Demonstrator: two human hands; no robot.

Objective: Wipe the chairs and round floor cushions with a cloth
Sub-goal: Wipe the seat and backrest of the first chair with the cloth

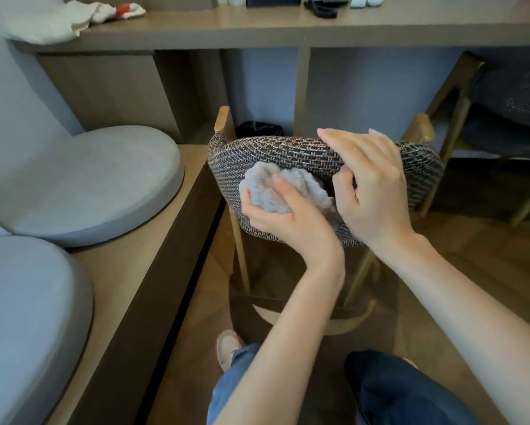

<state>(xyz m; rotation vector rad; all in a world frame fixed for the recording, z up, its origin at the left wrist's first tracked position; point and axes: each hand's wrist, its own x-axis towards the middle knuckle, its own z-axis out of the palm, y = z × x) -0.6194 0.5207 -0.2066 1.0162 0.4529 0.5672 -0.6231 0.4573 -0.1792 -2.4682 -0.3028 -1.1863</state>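
A chair with a woven brown-and-cream backrest and light wooden legs stands in front of me, its back toward me. My left hand is shut on a crumpled grey cloth and presses it against the rear of the backrest. My right hand grips the top edge of the backrest, fingers curled over it. Two round grey floor cushions lie on a raised wooden platform at the left, one farther and one nearer.
A long wooden desk runs across the back, with a white cloth bag on its left end. A second dark chair stands at the right. A black bin sits under the desk. My legs and a shoe are below.
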